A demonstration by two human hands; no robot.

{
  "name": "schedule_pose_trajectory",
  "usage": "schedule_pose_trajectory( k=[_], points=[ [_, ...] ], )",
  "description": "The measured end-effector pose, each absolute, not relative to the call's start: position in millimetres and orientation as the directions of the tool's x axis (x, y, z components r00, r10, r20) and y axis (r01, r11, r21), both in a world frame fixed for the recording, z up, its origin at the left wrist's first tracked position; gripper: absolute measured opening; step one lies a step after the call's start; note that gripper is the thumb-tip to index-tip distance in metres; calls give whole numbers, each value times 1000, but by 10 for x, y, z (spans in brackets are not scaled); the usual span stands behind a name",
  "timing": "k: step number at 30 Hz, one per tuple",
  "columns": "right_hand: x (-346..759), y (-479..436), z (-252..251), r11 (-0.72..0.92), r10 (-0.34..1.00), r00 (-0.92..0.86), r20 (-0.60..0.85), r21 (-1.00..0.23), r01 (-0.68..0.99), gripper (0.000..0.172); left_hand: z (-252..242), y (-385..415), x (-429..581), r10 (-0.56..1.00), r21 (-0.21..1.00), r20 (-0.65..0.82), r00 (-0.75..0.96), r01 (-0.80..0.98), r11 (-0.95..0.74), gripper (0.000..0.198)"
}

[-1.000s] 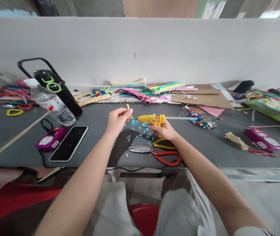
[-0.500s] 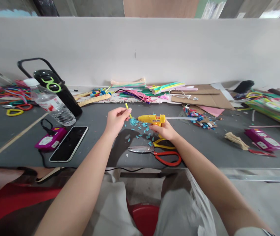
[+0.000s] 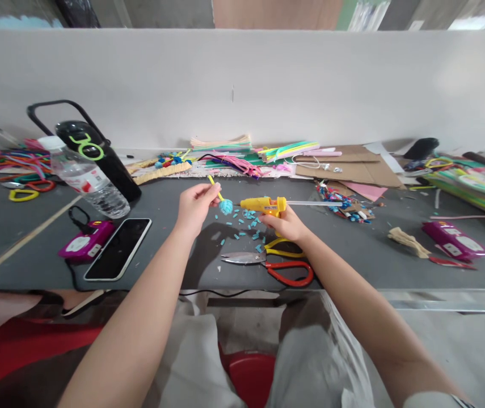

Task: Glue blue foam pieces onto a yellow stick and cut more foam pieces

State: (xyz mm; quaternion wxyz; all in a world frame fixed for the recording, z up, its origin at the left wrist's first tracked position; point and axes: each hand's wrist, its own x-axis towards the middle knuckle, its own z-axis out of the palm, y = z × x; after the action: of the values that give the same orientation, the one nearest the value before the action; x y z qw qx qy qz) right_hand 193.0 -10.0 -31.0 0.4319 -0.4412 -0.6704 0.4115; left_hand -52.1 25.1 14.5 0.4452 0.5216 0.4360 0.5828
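My left hand (image 3: 194,205) pinches a thin yellow stick (image 3: 214,187) that carries a small blue bud (image 3: 226,207) at its lower end. My right hand (image 3: 287,225) grips a yellow glue gun (image 3: 263,205) whose nozzle points left, close to the blue bud. A clear glue stick (image 3: 312,203) juts from the gun's back. Several small blue cut pieces (image 3: 248,224) lie scattered on the grey table (image 3: 353,255) between my hands.
Red-and-yellow-handled scissors (image 3: 274,262) lie just below my right hand. A phone (image 3: 118,248), a purple gadget (image 3: 83,240), a water bottle (image 3: 87,178) and a black flask (image 3: 97,158) are at left. Craft paper and cardboard (image 3: 348,164) line the back. A white wall stands behind.
My left hand has shifted slightly left and lifted the stick, so its blue bud now shows clear of the scattered pieces beside the gun's nozzle. My right hand has hardly moved.
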Motion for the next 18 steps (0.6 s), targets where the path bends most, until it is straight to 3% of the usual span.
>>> schedule_pose_trajectory(
  k=[3,10,18],
  points=[
    [2035,-61,-302,249,961,-186,205,-933,259,27,177,244,-549,977,970,201,-71,-122,-209,35],
    [2583,134,-320,130,976,53,210,-763,634,45,230,212,-523,983,970,178,-48,-161,-184,34],
    [2815,236,-400,42,987,44,153,-519,854,52,200,225,-512,984,975,177,-24,-132,-178,34]
  ],
)
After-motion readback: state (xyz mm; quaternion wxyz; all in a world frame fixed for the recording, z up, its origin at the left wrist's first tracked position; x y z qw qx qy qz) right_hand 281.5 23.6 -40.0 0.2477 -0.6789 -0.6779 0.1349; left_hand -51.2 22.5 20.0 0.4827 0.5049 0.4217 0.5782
